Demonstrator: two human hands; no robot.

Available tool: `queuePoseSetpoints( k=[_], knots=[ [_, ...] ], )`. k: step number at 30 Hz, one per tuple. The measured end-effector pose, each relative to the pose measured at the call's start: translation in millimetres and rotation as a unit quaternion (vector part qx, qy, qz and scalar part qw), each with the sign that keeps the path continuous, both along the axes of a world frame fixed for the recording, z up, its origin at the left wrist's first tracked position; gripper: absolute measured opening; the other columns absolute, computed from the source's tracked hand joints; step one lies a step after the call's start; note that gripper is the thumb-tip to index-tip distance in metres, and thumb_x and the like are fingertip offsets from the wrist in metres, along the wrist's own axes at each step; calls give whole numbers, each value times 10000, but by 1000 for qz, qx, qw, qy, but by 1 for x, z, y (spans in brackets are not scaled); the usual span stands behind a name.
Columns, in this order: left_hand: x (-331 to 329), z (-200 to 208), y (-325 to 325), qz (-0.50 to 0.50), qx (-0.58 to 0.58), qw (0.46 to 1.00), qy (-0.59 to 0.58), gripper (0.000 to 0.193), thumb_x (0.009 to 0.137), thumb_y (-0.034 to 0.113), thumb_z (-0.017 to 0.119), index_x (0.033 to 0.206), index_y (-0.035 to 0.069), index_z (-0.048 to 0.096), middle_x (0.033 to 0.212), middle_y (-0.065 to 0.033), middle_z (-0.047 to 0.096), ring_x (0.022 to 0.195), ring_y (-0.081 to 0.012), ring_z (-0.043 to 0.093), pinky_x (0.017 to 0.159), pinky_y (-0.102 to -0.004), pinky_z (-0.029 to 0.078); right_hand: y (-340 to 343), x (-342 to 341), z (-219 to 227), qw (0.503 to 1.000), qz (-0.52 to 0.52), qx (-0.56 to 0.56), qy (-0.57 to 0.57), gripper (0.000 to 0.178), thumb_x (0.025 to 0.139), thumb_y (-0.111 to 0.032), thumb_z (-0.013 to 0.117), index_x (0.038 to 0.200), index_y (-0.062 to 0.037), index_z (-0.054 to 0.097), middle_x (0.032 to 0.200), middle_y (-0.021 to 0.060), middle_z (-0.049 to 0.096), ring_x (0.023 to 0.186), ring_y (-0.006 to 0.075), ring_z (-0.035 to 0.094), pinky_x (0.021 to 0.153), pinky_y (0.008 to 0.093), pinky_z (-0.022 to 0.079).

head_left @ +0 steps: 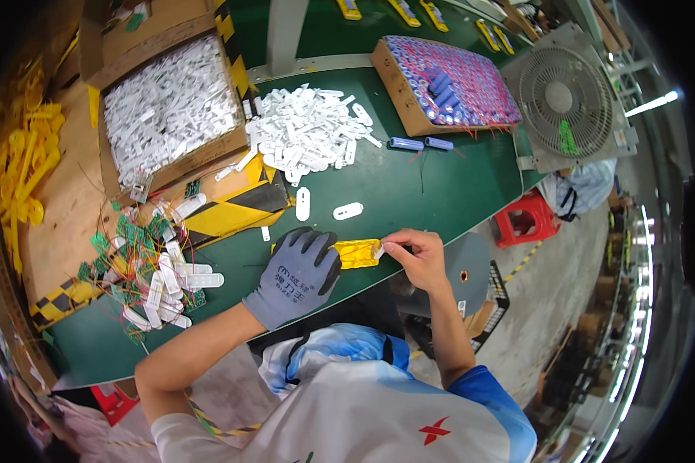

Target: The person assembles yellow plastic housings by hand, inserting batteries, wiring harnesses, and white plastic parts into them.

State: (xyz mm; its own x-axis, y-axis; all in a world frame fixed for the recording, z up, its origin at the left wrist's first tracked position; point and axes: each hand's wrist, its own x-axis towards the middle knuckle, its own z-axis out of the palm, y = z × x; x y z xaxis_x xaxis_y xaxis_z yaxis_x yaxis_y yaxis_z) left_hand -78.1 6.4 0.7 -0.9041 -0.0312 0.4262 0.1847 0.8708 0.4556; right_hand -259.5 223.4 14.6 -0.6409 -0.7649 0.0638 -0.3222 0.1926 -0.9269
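Observation:
My left hand (295, 274), in a grey glove with dark fingertips, is closed over the left part of a yellow plastic casing (359, 255) at the near edge of the green table. The open hollow side of the casing faces up, and its left end is mostly hidden under the glove. At its right end, my bare right hand (422, 261) pinches a small white piece (380, 251) between thumb and forefinger. Two white oval plates, one upright (303, 204) and one sideways (348, 211), lie just beyond the casing.
Farther back are a heap of white plastic parts (305, 131), a carton of similar parts (170, 108), and a box of blue cylindrical batteries (455, 85). Two loose batteries (406, 143) lie before it. Wired green circuit boards (127, 231) lie left; a fan (560, 92) stands right.

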Motion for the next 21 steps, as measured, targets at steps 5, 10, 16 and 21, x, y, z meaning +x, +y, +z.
queuePoseSetpoints(
  k=[5, 10, 16, 21],
  knots=[
    [4, -1, 0, 10, 3, 1000, 6, 378, 830, 227, 787, 1129, 53, 635, 1265, -171, 638, 1140, -379, 618, 1006, -508, 508, -9, 2, 16, 997, 56, 56, 17, 86, 924, -18, 782, 1005, 6, 797, 988, 77, 757, 822, 137, 717, 753, 262, 564],
    [3, 0, 1, 23, 11, 1000, -6, 406, 824, 234, 794, 1149, 46, 640, 1257, -177, 641, 1135, -382, 623, 1009, -509, 510, -8, -1, 8, 994, 48, 67, -71, 134, 909, -2, 791, 1043, -5, 792, 1072, 60, 693, 872, 131, 686, 767, 251, 549],
    [0, 6, -3, 15, 7, 1000, -10, 404, 828, 228, 787, 1154, 40, 641, 1263, -180, 639, 1129, -380, 630, 1005, -505, 515, -31, 10, 30, 985, -76, 79, -131, 445, 879, -11, 807, 1310, -52, 703, 1069, 44, 706, 853, 110, 662, 752, 245, 531],
    [-1, 6, -2, 27, 21, 999, -15, 383, 837, 222, 779, 1151, 41, 653, 1213, -183, 662, 1104, -374, 641, 998, -492, 520, -33, -11, 30, 974, 60, 193, -103, 479, 891, 29, 777, 1352, -30, 664, 982, 24, 715, 808, 62, 630, 723, 229, 506]
  ],
)
